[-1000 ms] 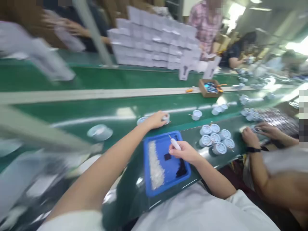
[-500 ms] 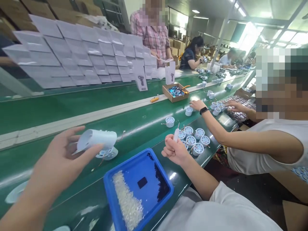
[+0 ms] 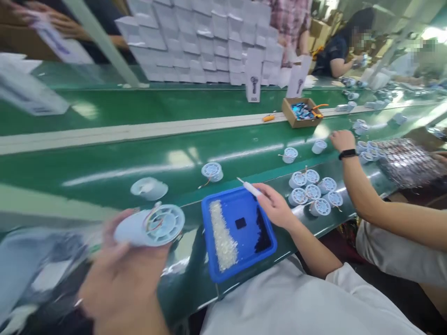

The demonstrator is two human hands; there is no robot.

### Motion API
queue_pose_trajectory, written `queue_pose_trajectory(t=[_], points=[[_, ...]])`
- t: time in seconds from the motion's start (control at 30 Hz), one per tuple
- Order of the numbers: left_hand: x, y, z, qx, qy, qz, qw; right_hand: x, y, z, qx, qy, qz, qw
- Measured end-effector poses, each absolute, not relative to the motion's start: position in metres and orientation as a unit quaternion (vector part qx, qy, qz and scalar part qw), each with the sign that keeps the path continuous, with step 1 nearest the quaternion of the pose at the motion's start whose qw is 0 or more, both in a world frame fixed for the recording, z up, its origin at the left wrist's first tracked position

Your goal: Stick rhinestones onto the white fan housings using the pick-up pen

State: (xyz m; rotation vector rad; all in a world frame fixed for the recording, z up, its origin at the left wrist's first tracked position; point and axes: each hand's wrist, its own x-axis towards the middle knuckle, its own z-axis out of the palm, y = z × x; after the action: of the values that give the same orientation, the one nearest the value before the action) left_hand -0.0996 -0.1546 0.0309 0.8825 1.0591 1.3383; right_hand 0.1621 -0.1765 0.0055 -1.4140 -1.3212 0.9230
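In my left hand [image 3: 122, 274] is a pale blue round fan housing [image 3: 164, 225], gripped around its side. Its spoked end and thin wires face right. My right hand [image 3: 275, 204] closes around a slim white-handled tool [image 3: 251, 188] whose thin tip points up and left, over the back edge of a blue tray [image 3: 213, 274]. Small whitish pieces [image 3: 223, 237] lie along the tray's left side, small black pieces [image 3: 263, 232] along its right, and a dark square [image 3: 240, 223] between them. Another fan housing [image 3: 212, 172] with wires stands behind the tray.
More housings [image 3: 313, 191] are grouped right of my right hand, near a co-worker's arm [image 3: 377, 200]. One lies on the green belt [image 3: 104, 163] at left. Beyond are a cardboard box [image 3: 302, 114] of blue packets, an orange-handled tool [image 3: 268, 118] and stacked white boxes [image 3: 209, 42].
The view has swung left and down. My left hand has turned its housing so the spoked end shows. My right hand's tool now slants left above the tray edge.
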Motion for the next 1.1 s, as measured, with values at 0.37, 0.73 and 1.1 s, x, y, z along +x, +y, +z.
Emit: queue_pose_trajectory(t=[0.37,0.73,1.1], points=[[-0.111,-0.15,0.019,0.27,0.434,0.635,0.579,0.132,-0.164,-0.026,-0.539,-0.579,0.421,0.444],[-0.122,-0.154,0.015,0.277,0.433,0.632,0.58,0.138,-0.188,-0.02,-0.519,-0.705,0.339,0.346],[-0.113,-0.152,0.001,0.262,0.444,0.64,0.57,0.137,-0.188,-0.025,-0.44,-0.756,0.267,0.405]])
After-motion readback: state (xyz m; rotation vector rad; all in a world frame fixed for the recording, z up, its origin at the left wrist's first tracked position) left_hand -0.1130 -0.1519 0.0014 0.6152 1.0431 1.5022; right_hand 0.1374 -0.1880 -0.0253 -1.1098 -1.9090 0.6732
